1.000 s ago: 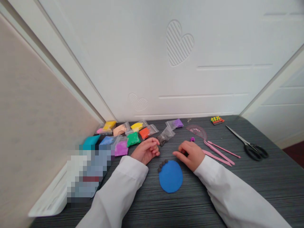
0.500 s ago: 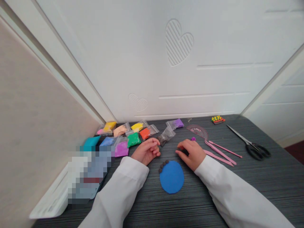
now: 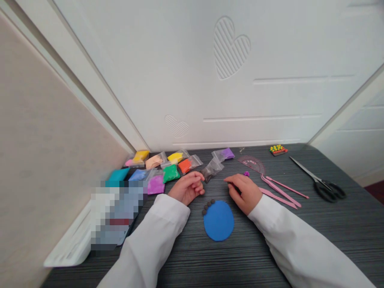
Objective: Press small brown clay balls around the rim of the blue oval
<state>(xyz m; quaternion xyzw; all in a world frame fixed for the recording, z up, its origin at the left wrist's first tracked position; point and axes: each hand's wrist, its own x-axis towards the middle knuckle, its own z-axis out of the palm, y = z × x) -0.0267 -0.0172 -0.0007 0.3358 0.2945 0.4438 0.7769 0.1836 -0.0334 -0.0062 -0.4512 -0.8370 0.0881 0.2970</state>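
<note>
Blue clay disc flat on counter, between sleeves. Small dark balls line upper-left rim only; remainder bare. Left hand loosely curled near dark clay pouch; right hand bent beyond disc. Whether either grips anything: cannot tell.

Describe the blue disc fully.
The blue disc is a flat, roughly round, thin piece with a smooth, matte face, seemingly modelling clay. It lies flat on the dark, streaked tabletop, between the white sleeves. A short row of small dark gray lumps runs along its far-left edge. Neither the left hand nor the right hand touches it.
</note>
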